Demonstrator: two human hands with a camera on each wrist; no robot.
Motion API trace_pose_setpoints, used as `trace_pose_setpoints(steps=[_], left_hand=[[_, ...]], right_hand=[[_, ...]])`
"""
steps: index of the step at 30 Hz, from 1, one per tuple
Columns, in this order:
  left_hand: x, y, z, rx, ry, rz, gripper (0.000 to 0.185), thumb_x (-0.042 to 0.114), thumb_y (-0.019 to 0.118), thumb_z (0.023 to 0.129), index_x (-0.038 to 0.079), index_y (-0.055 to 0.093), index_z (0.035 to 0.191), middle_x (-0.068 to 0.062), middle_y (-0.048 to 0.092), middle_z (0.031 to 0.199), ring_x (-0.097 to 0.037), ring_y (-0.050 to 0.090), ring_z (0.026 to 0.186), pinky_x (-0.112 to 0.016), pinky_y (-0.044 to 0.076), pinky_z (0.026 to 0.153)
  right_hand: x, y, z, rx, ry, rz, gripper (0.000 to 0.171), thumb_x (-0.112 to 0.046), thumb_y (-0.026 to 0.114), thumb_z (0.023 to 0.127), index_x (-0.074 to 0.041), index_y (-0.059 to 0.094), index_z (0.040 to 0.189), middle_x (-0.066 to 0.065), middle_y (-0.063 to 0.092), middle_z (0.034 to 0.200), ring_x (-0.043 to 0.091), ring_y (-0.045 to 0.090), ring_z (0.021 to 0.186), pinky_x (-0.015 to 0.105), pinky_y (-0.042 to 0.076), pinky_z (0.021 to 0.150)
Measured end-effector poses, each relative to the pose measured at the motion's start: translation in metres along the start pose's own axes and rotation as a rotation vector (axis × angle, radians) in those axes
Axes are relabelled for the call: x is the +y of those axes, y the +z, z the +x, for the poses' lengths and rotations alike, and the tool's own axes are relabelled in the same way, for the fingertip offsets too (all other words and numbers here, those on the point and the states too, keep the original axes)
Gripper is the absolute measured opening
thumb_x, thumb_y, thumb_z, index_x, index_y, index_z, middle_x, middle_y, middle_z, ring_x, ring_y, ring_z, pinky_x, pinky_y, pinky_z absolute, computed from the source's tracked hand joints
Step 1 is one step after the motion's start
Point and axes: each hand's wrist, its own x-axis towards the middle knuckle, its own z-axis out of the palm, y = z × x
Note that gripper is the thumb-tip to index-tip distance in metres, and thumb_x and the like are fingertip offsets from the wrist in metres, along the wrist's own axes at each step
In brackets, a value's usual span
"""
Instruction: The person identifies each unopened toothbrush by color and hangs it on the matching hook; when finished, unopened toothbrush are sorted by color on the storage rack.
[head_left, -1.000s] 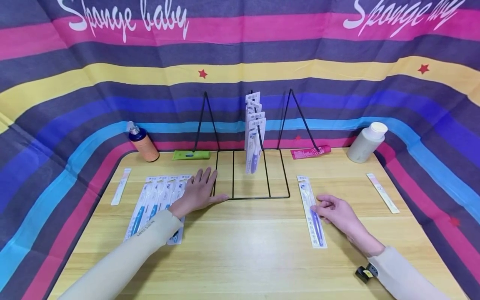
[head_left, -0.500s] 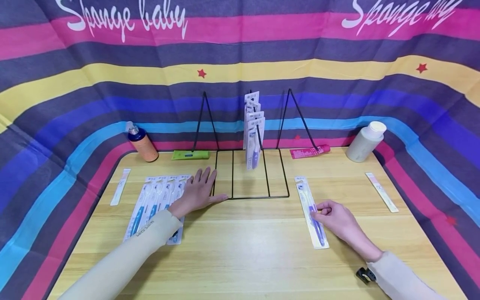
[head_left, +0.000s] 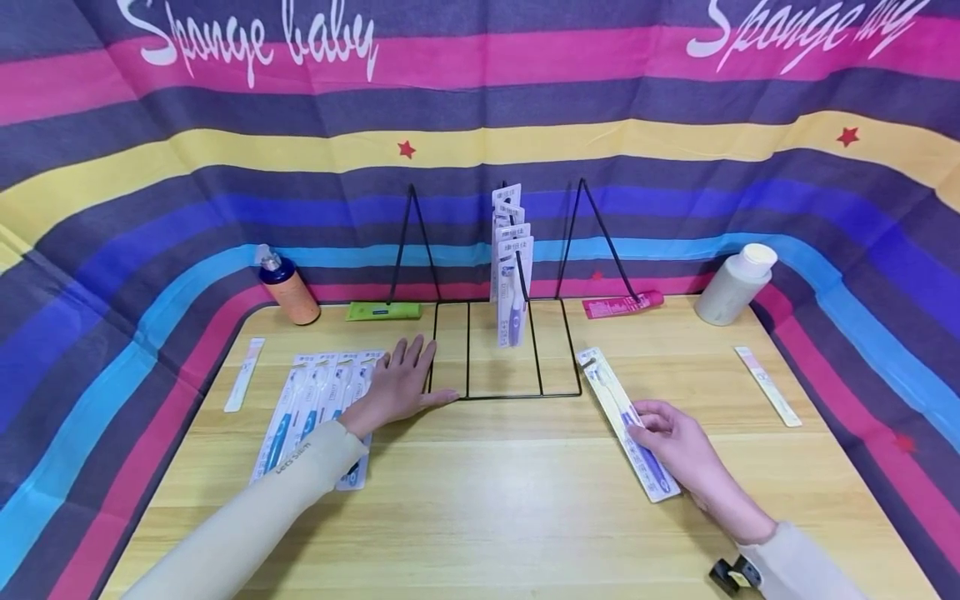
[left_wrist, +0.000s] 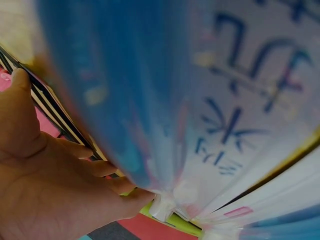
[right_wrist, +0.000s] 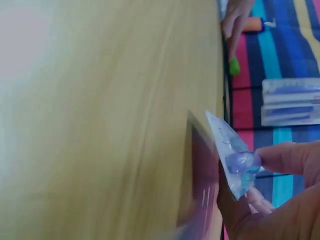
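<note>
Right hand pinches a packaged toothbrush; left hand lies flat-fingered on the unhung packs. Wire rack holds several.

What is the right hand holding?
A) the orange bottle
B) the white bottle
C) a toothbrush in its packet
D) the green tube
C: the right hand pinches a packaged toothbrush with a purple handle, lying slanted on the wooden table, while both bottles and the green tube stand far off at the back.
</note>
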Motion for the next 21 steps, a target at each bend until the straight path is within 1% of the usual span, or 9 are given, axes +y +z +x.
trace_pose_setpoints(steps=[3, 5, 8, 11, 14, 16, 21], left_hand=[[-0.001, 0.001, -0.001, -0.004, -0.003, 0.007, 0.106, 0.069, 0.063, 0.102, -0.001, 0.026, 0.171, -0.03, 0.019, 0.176, -0.055, 0.018, 0.16, -0.077, 0.02, 0.121], [-0.001, 0.0, -0.003, -0.001, -0.006, 0.02, 0.105, 0.069, 0.063, 0.102, -0.002, 0.027, 0.171, -0.03, 0.021, 0.176, -0.055, 0.019, 0.16, -0.076, 0.021, 0.121], [-0.001, 0.0, -0.005, 0.014, 0.002, 0.027, 0.104, 0.067, 0.065, 0.102, -0.003, 0.029, 0.17, -0.031, 0.024, 0.175, -0.056, 0.022, 0.159, -0.077, 0.023, 0.12], [0.0, 0.0, -0.006, 0.026, 0.015, 0.018, 0.103, 0.066, 0.065, 0.102, -0.003, 0.03, 0.169, -0.032, 0.025, 0.174, -0.057, 0.024, 0.158, -0.078, 0.024, 0.119], [0.0, 0.0, -0.005, 0.027, 0.016, 0.01, 0.103, 0.066, 0.066, 0.102, -0.004, 0.03, 0.169, -0.032, 0.025, 0.173, -0.057, 0.024, 0.157, -0.078, 0.024, 0.119], [0.0, 0.0, -0.004, 0.018, 0.009, 0.007, 0.104, 0.067, 0.065, 0.102, -0.003, 0.029, 0.17, -0.031, 0.023, 0.174, -0.057, 0.022, 0.158, -0.078, 0.023, 0.12], [0.002, -0.001, -0.001, 0.005, -0.004, 0.001, 0.105, 0.068, 0.064, 0.102, -0.002, 0.027, 0.171, -0.03, 0.02, 0.176, -0.056, 0.018, 0.16, -0.077, 0.02, 0.121]], right_hand=[[-0.003, 0.009, -0.006, -0.009, -0.004, 0.126, 0.054, -0.004, 0.07, 0.104, 0.007, 0.05, 0.153, 0.018, 0.071, 0.128, 0.014, 0.069, 0.096, 0.029, 0.057, 0.078], [-0.006, 0.016, -0.009, -0.023, -0.021, 0.193, 0.056, -0.003, 0.069, 0.104, 0.004, 0.048, 0.156, 0.017, 0.069, 0.133, 0.015, 0.07, 0.099, 0.03, 0.057, 0.08], [-0.012, 0.026, -0.013, -0.032, -0.045, 0.253, 0.057, -0.005, 0.069, 0.105, -0.001, 0.05, 0.158, 0.01, 0.071, 0.132, 0.016, 0.069, 0.102, 0.031, 0.056, 0.082], [-0.02, 0.036, -0.016, -0.042, -0.093, 0.302, 0.053, -0.006, 0.069, 0.106, -0.003, 0.051, 0.155, 0.003, 0.072, 0.127, 0.018, 0.069, 0.104, 0.033, 0.055, 0.083], [-0.028, 0.046, -0.016, -0.051, -0.177, 0.361, 0.047, -0.006, 0.068, 0.107, -0.001, 0.052, 0.151, 0.003, 0.072, 0.124, 0.02, 0.071, 0.107, 0.035, 0.057, 0.085], [-0.034, 0.052, -0.014, -0.052, -0.252, 0.399, 0.042, -0.004, 0.066, 0.108, 0.0, 0.051, 0.148, 0.003, 0.072, 0.122, 0.02, 0.073, 0.107, 0.035, 0.059, 0.085], [-0.053, 0.065, -0.005, -0.022, -0.435, 0.479, 0.036, 0.004, 0.061, 0.108, -0.002, 0.052, 0.143, 0.004, 0.07, 0.116, 0.017, 0.073, 0.104, 0.033, 0.061, 0.084]])
